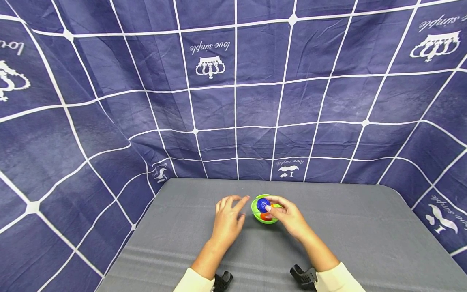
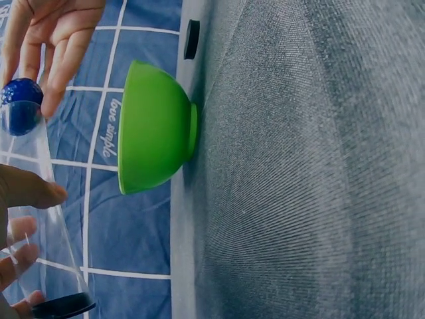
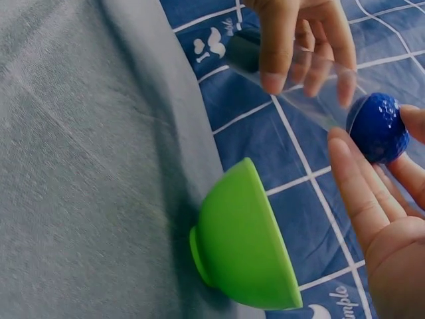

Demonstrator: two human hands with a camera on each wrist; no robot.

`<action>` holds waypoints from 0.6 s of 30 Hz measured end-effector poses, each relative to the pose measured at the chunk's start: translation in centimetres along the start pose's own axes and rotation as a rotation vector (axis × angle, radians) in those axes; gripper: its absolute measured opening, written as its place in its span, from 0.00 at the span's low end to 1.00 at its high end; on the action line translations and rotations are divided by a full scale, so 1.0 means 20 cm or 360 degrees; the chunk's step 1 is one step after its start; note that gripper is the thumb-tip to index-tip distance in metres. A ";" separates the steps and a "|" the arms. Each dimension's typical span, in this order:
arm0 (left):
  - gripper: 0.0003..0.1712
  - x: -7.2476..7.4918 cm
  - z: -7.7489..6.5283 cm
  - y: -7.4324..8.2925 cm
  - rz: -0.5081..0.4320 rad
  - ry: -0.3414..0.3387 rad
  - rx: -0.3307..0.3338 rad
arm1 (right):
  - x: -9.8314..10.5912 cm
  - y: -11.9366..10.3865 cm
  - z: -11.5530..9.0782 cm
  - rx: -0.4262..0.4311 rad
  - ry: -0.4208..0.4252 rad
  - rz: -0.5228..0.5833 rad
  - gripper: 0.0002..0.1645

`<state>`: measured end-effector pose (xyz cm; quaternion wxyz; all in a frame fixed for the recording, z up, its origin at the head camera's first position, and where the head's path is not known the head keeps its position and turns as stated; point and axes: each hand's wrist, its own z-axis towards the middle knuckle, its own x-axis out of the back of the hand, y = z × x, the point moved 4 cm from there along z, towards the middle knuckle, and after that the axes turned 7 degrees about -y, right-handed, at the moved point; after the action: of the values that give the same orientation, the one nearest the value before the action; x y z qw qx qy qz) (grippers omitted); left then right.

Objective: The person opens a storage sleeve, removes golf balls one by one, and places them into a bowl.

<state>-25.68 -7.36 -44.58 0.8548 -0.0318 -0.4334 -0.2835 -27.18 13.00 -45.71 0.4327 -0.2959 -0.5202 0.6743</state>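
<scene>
In the left wrist view a clear tube [image 2: 56, 232] with a black end cap [image 2: 64, 306] lies across my left hand [image 1: 228, 219], whose thumb and fingers hold it from both sides. A dimpled blue golf ball [image 3: 378, 127] is pinched between the thumb and fingers of my right hand [image 1: 290, 217]. The ball sits at the tube's uncapped end, partly within it. Just below both hands a green bowl [image 1: 256, 215] stands on the table, with an orange-red ball [image 1: 267, 217] inside. Something yellow in the bowl is mostly covered by my right hand.
The grey cloth-covered table [image 1: 175, 243] runs back to a blue curtain [image 1: 255, 105] with white grid lines, which also hangs along both sides. A small black disc-like piece [image 2: 192, 40] lies on the table beyond the bowl in the left wrist view.
</scene>
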 end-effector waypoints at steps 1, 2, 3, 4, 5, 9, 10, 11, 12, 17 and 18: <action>0.36 0.00 0.00 0.00 -0.0021 -0.0008 0.0025 | 0.01 0.00 0.00 0.0003 0.0001 -0.0006 0.25; 0.36 0.00 0.00 -0.01 -0.0046 -0.0014 0.0051 | 0.01 -0.01 0.00 0.0003 0.0007 -0.0008 0.25; 0.36 -0.01 0.00 -0.01 -0.0078 -0.0023 0.0080 | 0.02 -0.02 0.00 0.0001 0.0014 -0.0018 0.26; 0.35 -0.01 -0.01 -0.02 -0.0112 -0.0029 0.0108 | 0.03 -0.02 0.00 -0.0004 0.0025 -0.0026 0.26; 0.35 -0.02 -0.01 -0.02 -0.0142 -0.0030 0.0134 | 0.03 -0.03 0.00 -0.0006 0.0039 -0.0041 0.26; 0.35 -0.03 -0.01 -0.04 -0.0238 -0.0032 0.0217 | 0.06 -0.04 0.01 -0.0028 0.0095 -0.0085 0.27; 0.35 -0.03 -0.01 -0.05 -0.0252 -0.0030 0.0229 | 0.06 -0.04 0.01 -0.0035 0.0108 -0.0095 0.27; 0.35 -0.03 -0.02 -0.05 -0.0262 -0.0031 0.0243 | 0.07 -0.04 0.01 -0.0042 0.0115 -0.0109 0.27; 0.36 -0.04 -0.02 -0.06 -0.0273 -0.0036 0.0256 | 0.07 -0.04 0.01 -0.0050 0.0121 -0.0123 0.28; 0.36 -0.05 -0.02 -0.07 -0.0319 -0.0061 0.0301 | 0.09 -0.04 0.00 -0.0105 0.0181 -0.0257 0.27; 0.35 -0.06 -0.02 -0.08 -0.0326 -0.0067 0.0309 | 0.09 -0.04 0.00 -0.0114 0.0204 -0.0303 0.27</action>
<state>-26.69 -8.27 -45.99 0.8113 0.0894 -0.4775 -0.3253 -27.74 14.74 -44.76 0.5162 -0.3029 -0.5410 0.5908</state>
